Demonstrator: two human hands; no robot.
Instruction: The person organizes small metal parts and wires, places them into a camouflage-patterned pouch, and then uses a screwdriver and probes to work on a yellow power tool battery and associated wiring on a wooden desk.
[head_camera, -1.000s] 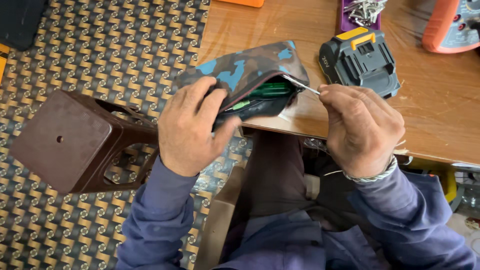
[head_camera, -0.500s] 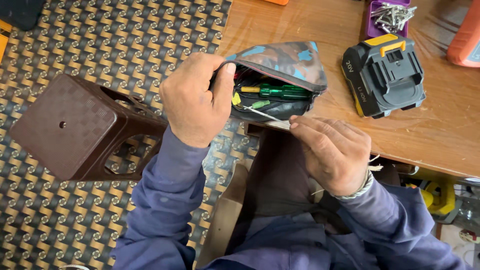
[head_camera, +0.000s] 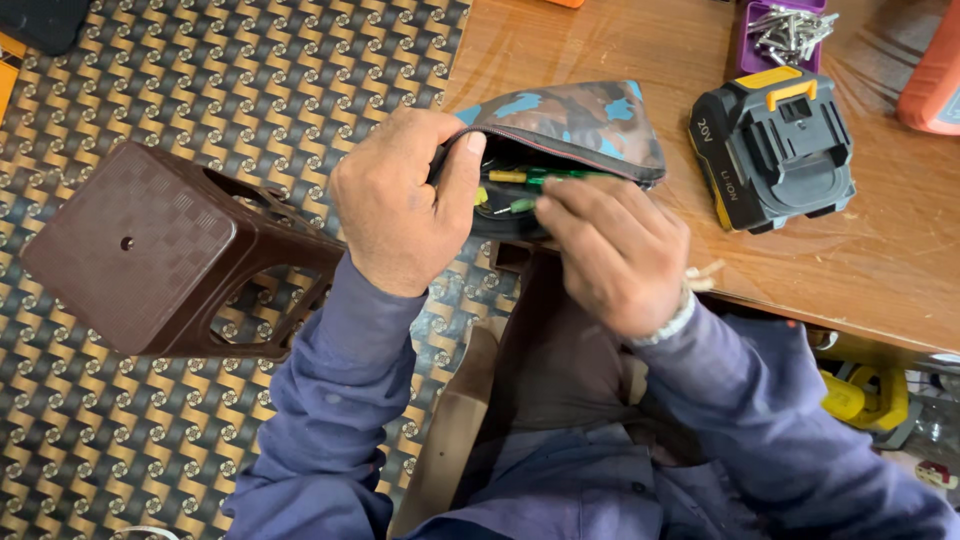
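— What do you have on the head camera?

— I see a camouflage pouch (head_camera: 575, 125) at the centre top of the frame, lying at the near edge of the wooden table (head_camera: 900, 260). Its zip is already open. The left hand (head_camera: 400, 200) grips the pouch's left end, thumb hooked over the rim and fingers closed on the fabric, holding the mouth wide.

— And the other hand?

— The right hand (head_camera: 610, 250) is at the opening, fingertips bunched together just inside it. I can't tell whether they pinch anything.

— How far along would you say?

— I'd judge the opening part done and the rummaging under way; nothing is clear of the pouch yet.

— How does the pouch look?

— Soft, brown with blue patches, dark lining. Green and yellow tool handles (head_camera: 530, 178) show inside.

— Anything around it?

— A black and yellow battery pack (head_camera: 775, 150) to the right, a purple tray of screws (head_camera: 785, 35) at the top, and a brown plastic stool (head_camera: 150, 250) on the patterned floor at left.
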